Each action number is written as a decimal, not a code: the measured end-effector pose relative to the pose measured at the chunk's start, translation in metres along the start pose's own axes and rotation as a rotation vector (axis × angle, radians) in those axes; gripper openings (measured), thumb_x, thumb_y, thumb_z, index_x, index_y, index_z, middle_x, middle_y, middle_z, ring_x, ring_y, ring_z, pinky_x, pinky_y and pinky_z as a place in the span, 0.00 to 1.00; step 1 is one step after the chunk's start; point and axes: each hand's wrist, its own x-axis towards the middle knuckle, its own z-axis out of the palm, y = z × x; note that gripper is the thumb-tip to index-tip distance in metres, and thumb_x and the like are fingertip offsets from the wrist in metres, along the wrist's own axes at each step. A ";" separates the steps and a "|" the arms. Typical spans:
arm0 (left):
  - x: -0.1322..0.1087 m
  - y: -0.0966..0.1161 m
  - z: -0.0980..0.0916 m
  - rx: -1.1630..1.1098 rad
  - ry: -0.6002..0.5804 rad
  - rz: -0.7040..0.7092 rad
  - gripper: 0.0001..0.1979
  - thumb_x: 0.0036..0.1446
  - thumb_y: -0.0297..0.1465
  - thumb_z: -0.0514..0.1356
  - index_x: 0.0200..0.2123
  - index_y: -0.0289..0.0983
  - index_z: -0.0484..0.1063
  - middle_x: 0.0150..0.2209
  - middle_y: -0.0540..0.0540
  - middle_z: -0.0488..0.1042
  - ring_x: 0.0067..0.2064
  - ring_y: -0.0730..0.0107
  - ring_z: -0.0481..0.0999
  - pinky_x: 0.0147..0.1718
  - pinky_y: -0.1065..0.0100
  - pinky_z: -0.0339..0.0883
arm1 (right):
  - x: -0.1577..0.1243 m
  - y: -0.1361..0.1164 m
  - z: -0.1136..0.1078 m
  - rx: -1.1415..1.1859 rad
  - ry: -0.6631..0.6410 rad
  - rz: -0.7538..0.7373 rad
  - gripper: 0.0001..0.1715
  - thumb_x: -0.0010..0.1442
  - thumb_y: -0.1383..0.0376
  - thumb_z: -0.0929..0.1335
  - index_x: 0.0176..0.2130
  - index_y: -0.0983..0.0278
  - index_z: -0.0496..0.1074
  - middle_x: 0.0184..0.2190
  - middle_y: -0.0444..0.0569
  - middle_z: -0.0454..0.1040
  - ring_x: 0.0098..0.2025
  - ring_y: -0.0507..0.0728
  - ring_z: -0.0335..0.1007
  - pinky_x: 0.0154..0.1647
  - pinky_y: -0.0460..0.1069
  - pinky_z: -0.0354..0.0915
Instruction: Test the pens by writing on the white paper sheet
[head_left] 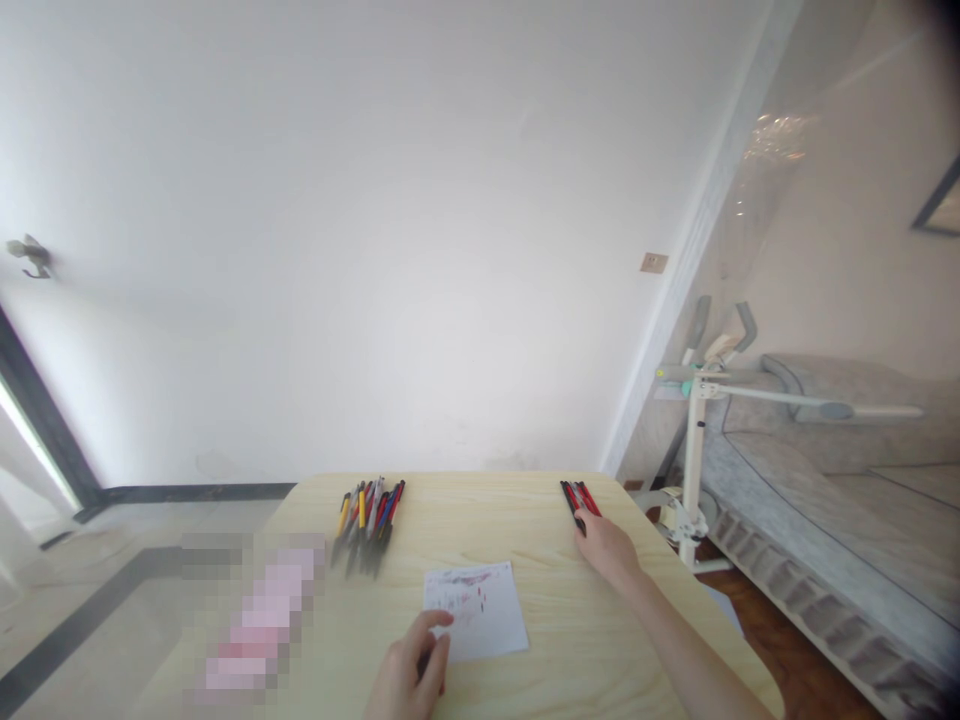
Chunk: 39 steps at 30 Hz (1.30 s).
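The left hand (409, 665) is nearest the camera, at the bottom edge, by the near left corner of a sheet of white paper (491, 625). Its fingers are curled with thumb and forefinger bent toward each other; whether this grip holds anything, I cannot tell. The paper lies flat, slightly askew, around the middle of the pale wood-grain table (480, 515), with dark and reddish marks over its upper and middle part.

The right hand (609, 552) reaches forward to a small bunch of red and black pens (579, 495) near the far right corner. Its fingers are at the near ends of those pens, but whether the grip is closed on one of them cannot be made out. A larger bunch of pens (373, 518), with yellow, red, blue, grey and black among them, lies near the far left corner, the near ends blurred.

Behind the table rises a plain white wall (450, 250) with a socket (654, 263) to the right. Farther right are a white-framed exercise machine (696, 455) and a grey sofa (817, 490).
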 end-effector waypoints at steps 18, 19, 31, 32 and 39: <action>-0.002 0.018 -0.008 0.011 -0.047 -0.025 0.21 0.55 0.45 0.48 0.39 0.35 0.68 0.15 0.55 0.63 0.19 0.72 0.65 0.23 0.73 0.58 | 0.004 -0.002 0.002 -0.079 -0.019 -0.021 0.12 0.59 0.64 0.59 0.43 0.61 0.66 0.34 0.53 0.75 0.38 0.59 0.71 0.34 0.49 0.59; -0.002 0.018 -0.008 0.012 -0.047 -0.022 0.21 0.56 0.45 0.48 0.39 0.35 0.68 0.15 0.55 0.63 0.19 0.72 0.65 0.23 0.73 0.58 | 0.004 -0.002 0.002 -0.082 -0.021 -0.024 0.12 0.59 0.65 0.59 0.42 0.62 0.66 0.34 0.53 0.75 0.38 0.59 0.71 0.34 0.49 0.59; -0.004 0.023 -0.010 0.005 -0.049 -0.038 0.18 0.55 0.43 0.49 0.37 0.36 0.69 0.15 0.55 0.64 0.20 0.71 0.65 0.24 0.73 0.59 | 0.005 -0.002 0.003 -0.104 -0.015 -0.029 0.10 0.60 0.64 0.59 0.39 0.63 0.67 0.34 0.53 0.75 0.36 0.59 0.71 0.32 0.49 0.59; -0.004 0.024 -0.010 0.001 -0.047 -0.041 0.18 0.55 0.43 0.49 0.37 0.36 0.69 0.16 0.55 0.64 0.20 0.71 0.65 0.24 0.73 0.59 | 0.005 -0.003 0.002 -0.104 -0.017 -0.029 0.11 0.60 0.64 0.59 0.39 0.63 0.67 0.34 0.53 0.75 0.36 0.58 0.71 0.32 0.49 0.59; -0.003 0.023 -0.012 -0.006 -0.090 -0.059 0.15 0.56 0.41 0.49 0.36 0.36 0.69 0.16 0.54 0.64 0.21 0.71 0.66 0.24 0.73 0.59 | 0.003 -0.009 -0.003 -0.104 -0.036 -0.025 0.10 0.59 0.64 0.60 0.39 0.62 0.68 0.34 0.53 0.75 0.36 0.59 0.71 0.31 0.48 0.58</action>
